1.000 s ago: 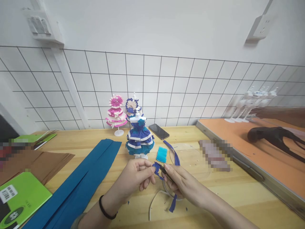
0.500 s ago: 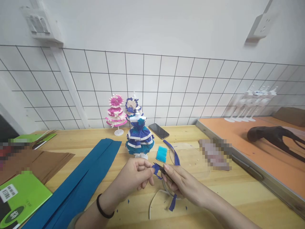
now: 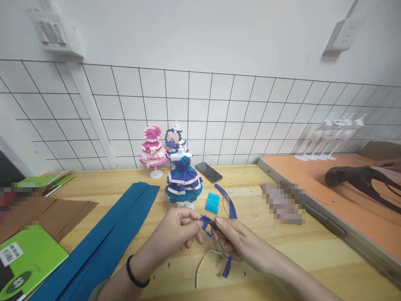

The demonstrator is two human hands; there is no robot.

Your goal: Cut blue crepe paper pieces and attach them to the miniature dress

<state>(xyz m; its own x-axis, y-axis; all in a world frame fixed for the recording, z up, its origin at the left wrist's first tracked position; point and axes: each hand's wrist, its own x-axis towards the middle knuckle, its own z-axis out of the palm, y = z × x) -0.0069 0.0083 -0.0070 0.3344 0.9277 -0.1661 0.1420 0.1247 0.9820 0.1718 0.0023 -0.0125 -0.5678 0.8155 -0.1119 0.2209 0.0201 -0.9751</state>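
Observation:
In front of me, my left hand (image 3: pixel 177 230) pinches a small cut piece of dark blue crepe paper (image 3: pixel 206 222) between thumb and fingertips. My right hand (image 3: pixel 238 238) grips a slim dark pointed tool (image 3: pixel 213 224), tweezers or small snips; I cannot tell which. Its tip lies against the blue piece. Just beyond the hands stands a white mini dress form (image 3: pixel 184 184) in a ruffled blue and teal paper dress. A folded bright turquoise paper stack (image 3: pixel 212 202) lies nearby. Partly behind my right hand runs a dark blue paper strip (image 3: pixel 232 207).
Long teal crepe paper (image 3: pixel 125 221), brown paper (image 3: pixel 62 213) and a green package (image 3: pixel 34 259) lie left. Behind are a pink dress form (image 3: pixel 153 146), another blue one and a phone (image 3: pixel 209 172). Rightward, an orange board (image 3: pixel 288 171) bears white stands (image 3: pixel 328 142); another person's hand (image 3: pixel 390 164) shows there.
The pointed tool has shifted slightly at the blue piece, while both my hands stay nearly in place. At the far right, another person's hand has come into view.

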